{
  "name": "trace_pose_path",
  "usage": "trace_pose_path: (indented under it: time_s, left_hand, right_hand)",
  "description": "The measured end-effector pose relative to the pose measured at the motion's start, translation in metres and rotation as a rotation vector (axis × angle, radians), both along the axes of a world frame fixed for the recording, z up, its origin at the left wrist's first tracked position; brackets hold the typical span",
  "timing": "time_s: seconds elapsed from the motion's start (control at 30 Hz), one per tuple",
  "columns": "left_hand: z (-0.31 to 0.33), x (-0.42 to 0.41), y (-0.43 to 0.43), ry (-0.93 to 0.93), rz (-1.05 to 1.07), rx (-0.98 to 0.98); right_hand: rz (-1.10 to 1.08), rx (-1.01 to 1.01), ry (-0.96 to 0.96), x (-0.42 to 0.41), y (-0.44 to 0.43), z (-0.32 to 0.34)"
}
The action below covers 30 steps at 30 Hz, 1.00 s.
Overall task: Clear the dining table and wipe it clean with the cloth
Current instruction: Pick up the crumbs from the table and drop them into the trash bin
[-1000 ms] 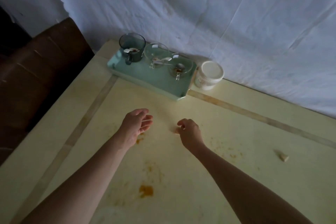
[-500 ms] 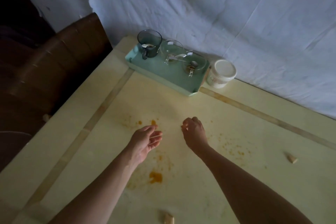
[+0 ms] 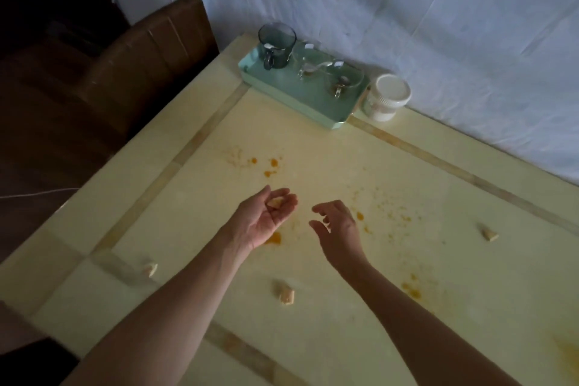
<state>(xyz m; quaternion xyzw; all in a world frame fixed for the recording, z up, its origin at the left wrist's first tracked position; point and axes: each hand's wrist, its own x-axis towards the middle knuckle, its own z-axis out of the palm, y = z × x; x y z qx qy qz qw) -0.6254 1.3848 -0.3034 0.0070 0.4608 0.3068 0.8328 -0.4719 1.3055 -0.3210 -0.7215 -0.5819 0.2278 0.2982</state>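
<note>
Your left hand cups a crumb. Your right hand's fingers are spread; the next piece lies nearer you.

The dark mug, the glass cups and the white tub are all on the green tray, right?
Not the white tub: the head view shows it on the table beside the green tray. The dark mug and glass cups are on the tray.
</note>
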Motion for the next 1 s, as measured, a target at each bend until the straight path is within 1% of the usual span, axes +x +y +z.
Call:
trace_pose_path:
  time_s: [0.1, 0.17, 0.23, 0.33, 0.4, 0.53, 0.67, 0.77, 0.83, 0.93, 1.0]
  left_hand:
    - [-0.004, -0.018, -0.030, 0.026, 0.056, -0.003]
    - [-0.008, -0.029, -0.051, 0.058, 0.085, -0.017]
    - [-0.014, -0.041, -0.070, 0.070, 0.114, -0.026]
    - [-0.020, -0.057, -0.097, 0.088, 0.163, -0.020]
    - [-0.024, -0.064, -0.108, 0.091, 0.191, -0.030]
    - [-0.026, -0.076, -0.125, 0.101, 0.210, -0.049]
    - [-0.028, -0.083, -0.132, 0.096, 0.245, -0.078]
    - [-0.029, -0.087, -0.133, 0.104, 0.256, -0.091]
    - [-0.030, -0.089, -0.133, 0.111, 0.254, -0.092]
    - [-0.028, -0.095, -0.128, 0.094, 0.248, -0.083]
    - [-0.024, -0.099, -0.125, 0.058, 0.261, -0.079]
  right_hand:
    - [0.207, -0.118, -0.101, -0.015, -0.055, -0.018]
    - [0.335, -0.114, -0.193, -0.030, -0.083, -0.032]
    - [0.415, -0.103, -0.291, -0.045, -0.100, -0.043]
    - [0.447, -0.139, -0.425, -0.062, -0.112, -0.051]
    - [0.430, -0.164, -0.484, -0.067, -0.114, -0.054]
    - [0.385, -0.163, -0.535, -0.072, -0.114, -0.057]
    - [0.394, -0.166, -0.512, -0.069, -0.114, -0.065]
    - [0.360, -0.129, -0.339, -0.069, -0.107, -0.061]
    - [0.323, -0.054, -0.229, -0.078, -0.096, -0.049]
    - [0.388, 0.037, -0.138, -0.107, -0.073, -0.022]
    - [0.477, 0.021, -0.101, -0.128, -0.058, -0.009]
